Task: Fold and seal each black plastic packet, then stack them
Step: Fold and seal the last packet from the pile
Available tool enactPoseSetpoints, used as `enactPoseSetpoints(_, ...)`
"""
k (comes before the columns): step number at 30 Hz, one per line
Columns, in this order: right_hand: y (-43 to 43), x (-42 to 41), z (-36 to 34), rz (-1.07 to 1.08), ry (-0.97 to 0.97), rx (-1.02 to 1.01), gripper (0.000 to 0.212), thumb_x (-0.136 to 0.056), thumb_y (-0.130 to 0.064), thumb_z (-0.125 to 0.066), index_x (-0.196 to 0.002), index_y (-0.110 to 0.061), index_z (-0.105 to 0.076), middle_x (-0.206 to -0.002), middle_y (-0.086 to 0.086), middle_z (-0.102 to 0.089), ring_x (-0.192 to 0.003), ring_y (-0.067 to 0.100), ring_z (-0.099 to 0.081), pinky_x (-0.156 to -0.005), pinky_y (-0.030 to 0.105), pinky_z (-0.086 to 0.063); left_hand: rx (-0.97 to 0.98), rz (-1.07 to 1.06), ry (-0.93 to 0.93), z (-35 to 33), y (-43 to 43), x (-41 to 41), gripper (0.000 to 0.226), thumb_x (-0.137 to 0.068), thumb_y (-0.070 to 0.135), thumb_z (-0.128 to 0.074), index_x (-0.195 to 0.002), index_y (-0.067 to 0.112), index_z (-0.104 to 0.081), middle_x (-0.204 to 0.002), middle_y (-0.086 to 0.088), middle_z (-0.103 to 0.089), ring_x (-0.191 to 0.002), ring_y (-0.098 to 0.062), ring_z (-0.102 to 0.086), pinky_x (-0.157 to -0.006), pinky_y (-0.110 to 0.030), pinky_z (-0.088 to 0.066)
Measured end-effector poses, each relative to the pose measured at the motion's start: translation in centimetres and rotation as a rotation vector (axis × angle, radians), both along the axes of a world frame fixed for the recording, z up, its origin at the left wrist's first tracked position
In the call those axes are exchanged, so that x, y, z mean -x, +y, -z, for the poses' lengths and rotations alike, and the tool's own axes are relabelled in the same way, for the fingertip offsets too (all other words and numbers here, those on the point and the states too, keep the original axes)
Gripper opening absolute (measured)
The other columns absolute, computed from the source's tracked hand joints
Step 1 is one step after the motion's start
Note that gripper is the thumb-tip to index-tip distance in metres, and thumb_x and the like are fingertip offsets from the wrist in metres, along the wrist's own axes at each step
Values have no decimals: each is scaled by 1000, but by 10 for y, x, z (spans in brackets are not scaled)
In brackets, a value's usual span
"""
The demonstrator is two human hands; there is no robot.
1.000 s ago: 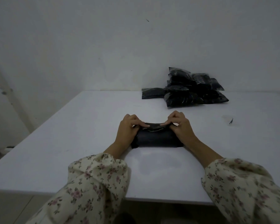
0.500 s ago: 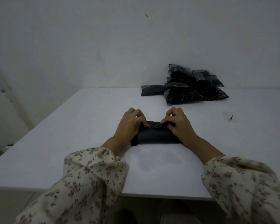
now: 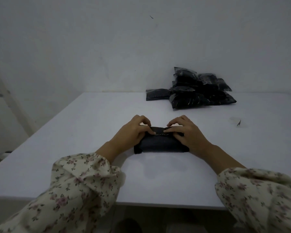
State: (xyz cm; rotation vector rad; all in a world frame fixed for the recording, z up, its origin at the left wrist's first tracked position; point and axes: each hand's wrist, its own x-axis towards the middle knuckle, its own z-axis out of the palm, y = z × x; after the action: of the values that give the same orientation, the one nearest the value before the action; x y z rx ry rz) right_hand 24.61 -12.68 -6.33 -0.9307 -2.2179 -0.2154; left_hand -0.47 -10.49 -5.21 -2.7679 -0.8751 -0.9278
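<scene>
The packet lies flat on the table, toward its near edge. It is a dark, plump, oblong bundle with its long side running left to right. Its far edge is folded over; the left hand and right hand pinch that flap. Well apart, at the table's far edge, a pile of glossy black packets sits, with a single packet flat against its left side.

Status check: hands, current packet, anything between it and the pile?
Left hand and right hand both pinch the top fold. Packet on table, not yet stacked. Nothing between it and pile; small dark scrap off right.
</scene>
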Motion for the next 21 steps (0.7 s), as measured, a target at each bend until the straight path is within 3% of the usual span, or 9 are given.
enactPoseSetpoints(3, 4, 3, 3, 11, 108, 80, 22, -83, -1, -59, -95, -11, -75, -92, 5, -65, -86, 19, -59, -72, 36, -53, 179, -32, -81, 0, 0, 0, 33, -85, -4, -53, -97, 19, -73, -112, -5, -57, -101, -13, -53, -83, -19, -43)
enactPoseSetpoints(5, 5, 7, 2, 22, 121, 57, 23, -81, 3, -56, -88, -10, -75, -86, 6, -64, -79, 21, -59, -62, 40, -53, 142, -35, -86, 3, -1, -3, 34, -86, 0, -48, -95, 19, -74, -106, -5, -60, -97, -14, -54, -78, -20, -45)
enactPoseSetpoints(8, -1, 8, -3, 8, -21, -50, 30, -83, -7, -47, -86, -14, -75, -84, 5, -63, -75, 21, -57, -52, 36, -50, -27, -40, -18, 2, -5, -2, 32, -84, 15, -43, -92, 19, -74, -99, -5, -63, -89, -15, -50, -62, -29, -47)
enactPoseSetpoints(12, -7, -2, -4, -42, -231, -185, 27, -85, -5, -52, -99, -12, -74, -92, 7, -65, -82, 24, -57, -59, 29, -49, -236, 31, 191, 0, -12, 1, 30, -85, 22, -46, -98, 12, -70, -102, -4, -65, -97, -17, -50, -81, -30, -39)
enactPoseSetpoints(16, -15, -7, 4, -62, -360, -215, 32, -79, 1, -68, -111, -4, -69, -99, 9, -67, -83, 25, -59, -64, 32, -51, -235, 3, 218, 9, -22, -10, 44, -92, 47, -42, -107, 10, -60, -96, -6, -59, -87, -18, -47, -81, -32, -38)
enactPoseSetpoints(21, -20, -34, 7, 82, -240, -176, 39, -70, 4, -73, -108, 0, -69, -100, 14, -70, -82, 28, -65, -68, 34, -56, -221, -119, 248, 14, -24, -54, 48, -93, 40, -35, -127, 14, -57, -100, -8, -57, -85, -25, -53, -80, -39, -45)
